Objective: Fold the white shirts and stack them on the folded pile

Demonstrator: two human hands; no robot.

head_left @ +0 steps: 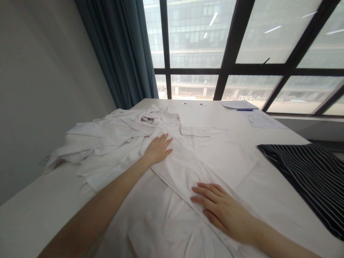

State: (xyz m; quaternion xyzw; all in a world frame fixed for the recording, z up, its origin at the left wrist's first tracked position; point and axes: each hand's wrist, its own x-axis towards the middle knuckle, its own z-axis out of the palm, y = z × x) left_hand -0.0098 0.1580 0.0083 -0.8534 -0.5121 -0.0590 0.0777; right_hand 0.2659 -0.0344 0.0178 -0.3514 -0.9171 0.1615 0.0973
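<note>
A white cloth garment (188, 161), which looks like a long-sleeved shirt or coat, lies spread over the table with creases. My left hand (158, 148) rests on its upper part, palm down and fingers spread. Nearer to me, my right hand (219, 208) lies on a long sleeve-like strip, its fingers stretched out. Neither hand grips the cloth. Beyond my left hand, a bunched pile of white clothing (107, 134) covers the table's left side. Where one piece of white cloth ends and another begins is hard to tell.
The white table (268, 136) reaches toward a large dark-framed window. Black striped fabric (303, 172) lies at the right edge. Papers (239, 104) and a blue pen (245, 110) are at the far right. A blue curtain (126, 50) hangs behind the left side.
</note>
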